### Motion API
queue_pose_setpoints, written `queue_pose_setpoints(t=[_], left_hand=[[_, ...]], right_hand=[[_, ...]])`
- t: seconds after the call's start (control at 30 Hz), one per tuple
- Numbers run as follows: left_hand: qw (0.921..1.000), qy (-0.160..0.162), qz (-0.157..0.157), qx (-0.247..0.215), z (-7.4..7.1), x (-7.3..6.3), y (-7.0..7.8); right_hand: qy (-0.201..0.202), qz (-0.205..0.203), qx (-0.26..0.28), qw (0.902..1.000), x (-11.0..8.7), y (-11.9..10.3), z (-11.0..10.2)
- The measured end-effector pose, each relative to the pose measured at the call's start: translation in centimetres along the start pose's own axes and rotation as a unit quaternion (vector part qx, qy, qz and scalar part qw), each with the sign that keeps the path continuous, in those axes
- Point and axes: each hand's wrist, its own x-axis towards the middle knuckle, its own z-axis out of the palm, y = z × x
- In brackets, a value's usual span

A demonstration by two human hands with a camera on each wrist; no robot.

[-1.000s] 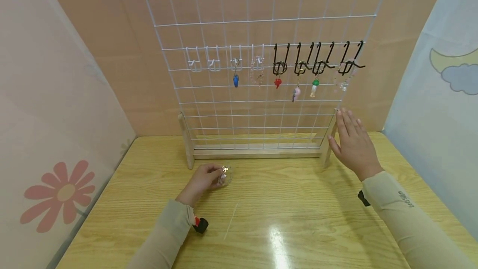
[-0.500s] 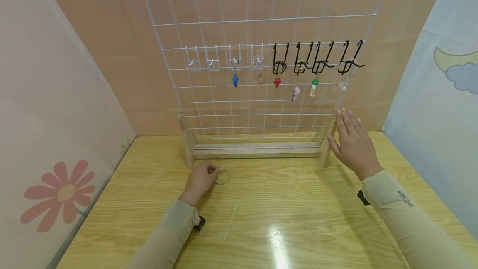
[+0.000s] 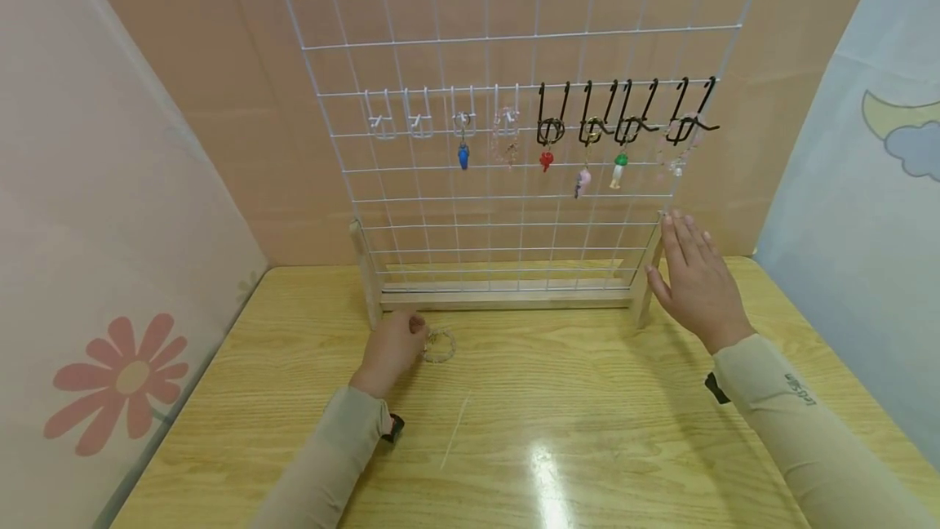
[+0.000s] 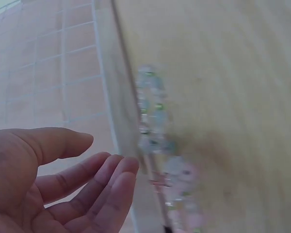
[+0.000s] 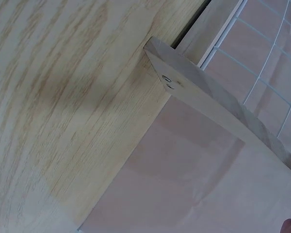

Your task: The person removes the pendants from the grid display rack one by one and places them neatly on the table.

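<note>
A beaded bracelet (image 3: 440,359) lies on the table just in front of the rack's wooden base. My left hand (image 3: 389,351) is at its left side, fingertips close to the beads. In the left wrist view, the thumb stands apart from the loosely bent fingers (image 4: 119,194), with nothing between them. Beyond the fingertips, pale blue, green and clear beads (image 4: 159,116) show, blurred, with pinkish beads nearer the camera. My right hand (image 3: 698,288) rests with straight fingers against the right wooden post (image 3: 641,300) of the white wire grid rack (image 3: 520,225).
White hooks (image 3: 419,125) and black hooks (image 3: 683,129) line the grid. From them hang a blue charm (image 3: 463,157), a red charm (image 3: 547,160), a pink charm (image 3: 583,183), a green-topped charm (image 3: 618,171) and beaded bracelets (image 3: 507,155). Patterned cloth walls flank the table (image 3: 558,398).
My left hand has let go of the bracelet and drawn slightly left and away from it; the bracelet now lies on the table. The right hand stays on the post.
</note>
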Motion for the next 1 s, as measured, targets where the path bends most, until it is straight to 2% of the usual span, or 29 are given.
queue_pose_setpoints(t=[0.17,0.33,0.47,0.67,0.83,1.0], left_hand=[[0.9993,0.020,0.030,-0.007,-1.1,0.4,1.5],[0.9968,0.042,0.064,-0.025,-2.5,1.2,3.6],[0.9926,0.063,0.088,-0.055,-3.9,1.8,5.5],[0.9849,0.099,0.125,-0.069,-5.5,2.3,7.9],[0.9722,0.121,0.165,-0.114,-6.3,3.1,9.5],[0.9497,0.143,0.201,-0.193,-7.2,3.9,11.3]], right_hand=[[-0.006,0.001,-0.003,1.0000,0.1,0.1,-0.1],[-0.005,0.000,-0.008,1.0000,0.2,0.1,0.0],[-0.007,0.001,-0.015,0.9999,0.2,0.1,0.0],[-0.009,-0.003,-0.014,0.9999,0.1,-0.2,-0.1],[-0.010,-0.003,-0.017,0.9998,0.0,-0.3,-0.3],[-0.006,-0.002,-0.015,0.9999,0.1,-0.3,-0.3]])
